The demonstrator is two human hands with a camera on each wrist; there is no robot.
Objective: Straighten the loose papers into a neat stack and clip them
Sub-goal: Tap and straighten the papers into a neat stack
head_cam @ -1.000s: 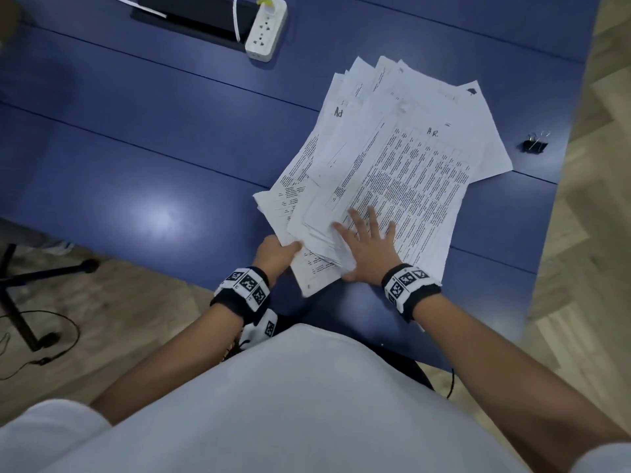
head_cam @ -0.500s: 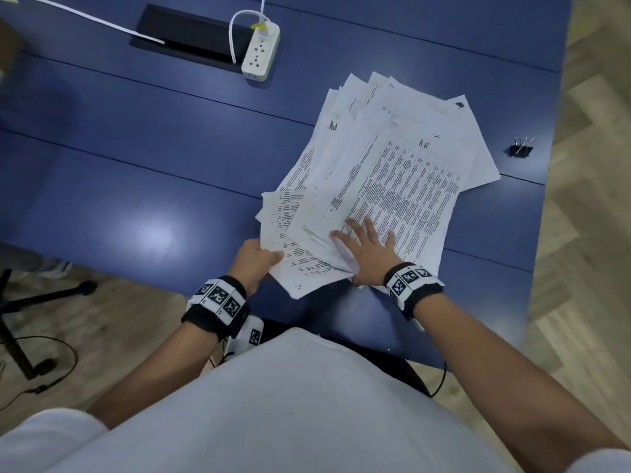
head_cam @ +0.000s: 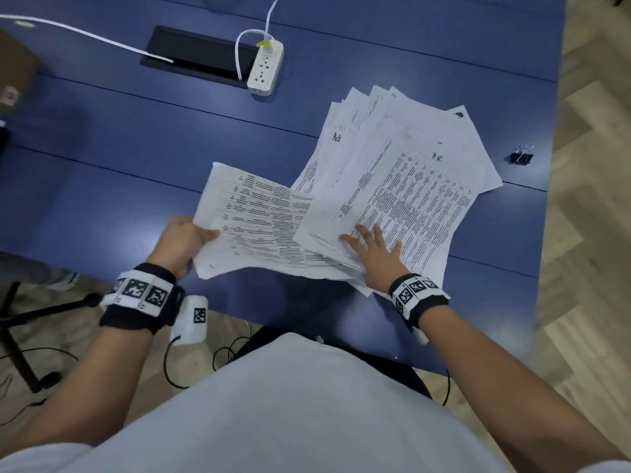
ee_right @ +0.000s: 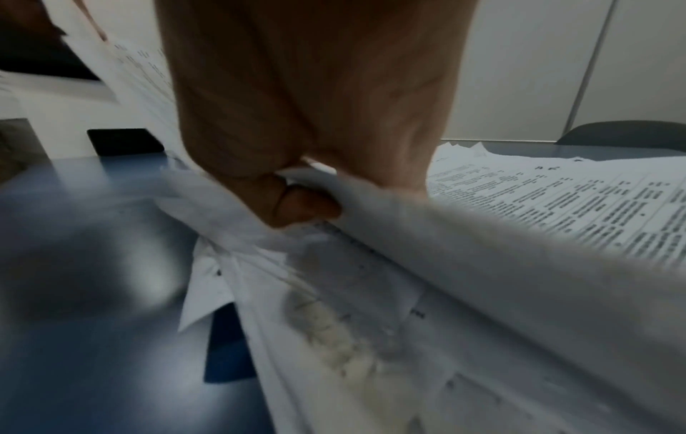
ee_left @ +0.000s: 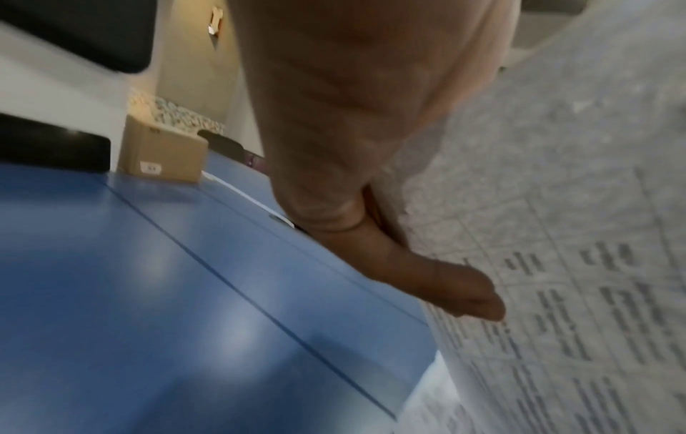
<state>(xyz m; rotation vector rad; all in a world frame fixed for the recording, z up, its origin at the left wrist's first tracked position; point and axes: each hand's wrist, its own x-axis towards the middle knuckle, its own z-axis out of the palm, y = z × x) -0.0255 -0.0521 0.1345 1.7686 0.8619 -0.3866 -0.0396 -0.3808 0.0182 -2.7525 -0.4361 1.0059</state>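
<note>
A loose fan of printed papers point(head_cam: 403, 186) lies on the blue table point(head_cam: 119, 186), right of centre. My right hand point(head_cam: 370, 249) presses flat on the near edge of the papers with its fingers spread; in the right wrist view its thumb point(ee_right: 297, 205) sits at the edge of the sheets point(ee_right: 482, 264). My left hand point(head_cam: 201, 237) grips the left edge of a printed sheet point(head_cam: 259, 227) drawn out to the left, its right part still under the pile. The thumb point(ee_left: 467, 296) lies on top of that sheet point(ee_left: 579, 293). A black binder clip point(head_cam: 520, 158) sits alone near the table's right edge.
A white power strip point(head_cam: 264, 68) with a cable lies at the back beside a black cable tray point(head_cam: 194, 58). A cardboard box point(head_cam: 13, 63) stands at the far left. The table's near edge runs just under my wrists; the wooden floor point(head_cam: 587, 233) shows to the right.
My left hand has pulled a sheet out from under the pile and swung it to the left. The right hand has stayed pressed on the papers.
</note>
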